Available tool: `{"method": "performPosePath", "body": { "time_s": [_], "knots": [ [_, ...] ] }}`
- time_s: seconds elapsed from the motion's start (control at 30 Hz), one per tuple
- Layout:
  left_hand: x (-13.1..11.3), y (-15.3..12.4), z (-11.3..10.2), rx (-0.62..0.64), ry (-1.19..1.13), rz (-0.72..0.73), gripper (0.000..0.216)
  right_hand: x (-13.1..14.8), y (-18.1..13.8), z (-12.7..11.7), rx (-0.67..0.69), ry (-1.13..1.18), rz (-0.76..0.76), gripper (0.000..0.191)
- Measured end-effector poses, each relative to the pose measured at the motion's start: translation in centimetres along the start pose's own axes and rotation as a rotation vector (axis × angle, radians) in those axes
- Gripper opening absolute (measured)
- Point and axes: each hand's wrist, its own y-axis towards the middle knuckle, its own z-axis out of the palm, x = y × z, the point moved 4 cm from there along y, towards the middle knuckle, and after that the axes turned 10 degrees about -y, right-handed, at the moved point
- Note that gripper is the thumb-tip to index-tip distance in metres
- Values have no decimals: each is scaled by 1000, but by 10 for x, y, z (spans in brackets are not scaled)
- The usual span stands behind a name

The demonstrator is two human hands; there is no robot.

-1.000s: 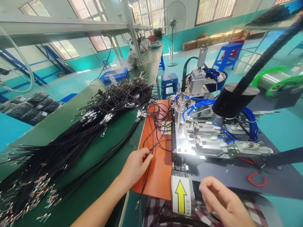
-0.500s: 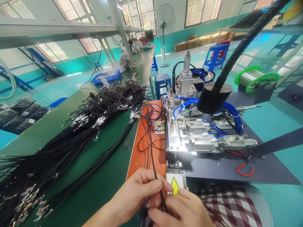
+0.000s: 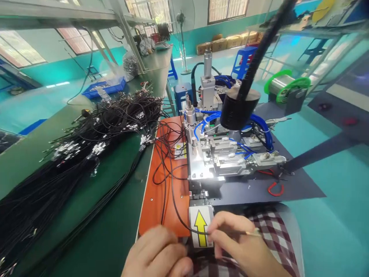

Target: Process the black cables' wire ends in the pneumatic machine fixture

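Note:
My right hand (image 3: pixel 238 240) pinches a thin black cable (image 3: pixel 180 217) between thumb and fingers, above the checkered cloth on my lap. A short end of the cable sticks out past the fingers to the right. My left hand (image 3: pixel 158 252) is at the front edge of the orange plate (image 3: pixel 150 215), its fingers curled and partly blurred. Another black strand runs down behind it, and whatever lies in its grasp is hidden. Both strands lead back to a loose tangle of black cables (image 3: pixel 165 144) on the orange plate.
The metal machine (image 3: pixel 227 154) with blue air hoses stands right of the plate, under a black lamp (image 3: pixel 240 107). Red-handled pliers (image 3: pixel 276 188) lie on its grey base. Bundled black cables (image 3: pixel 115 115) cover the green table (image 3: pixel 115 161). A green wire spool (image 3: pixel 286 86) stands behind.
My hands have moved apart, the right one going right with the cable, the left one lower and to the left. The view has turned to the right.

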Motion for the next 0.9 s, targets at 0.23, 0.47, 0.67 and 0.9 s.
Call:
{"method": "performPosePath", "body": {
  "time_s": [0.23,0.47,0.67,0.9],
  "knots": [
    [17,28,16,227,48,-10,24,-20,13,-17,-120,126,96,28],
    [16,38,30,179,-455,-316,26,-22,15,-21,-80,1,54,23],
    [22,47,40,203,-845,-528,25,-10,18,-36,-91,197,34,36],
    [19,51,46,217,-1117,-573,39,-19,22,-23,-30,318,55,29]
  ]
}}
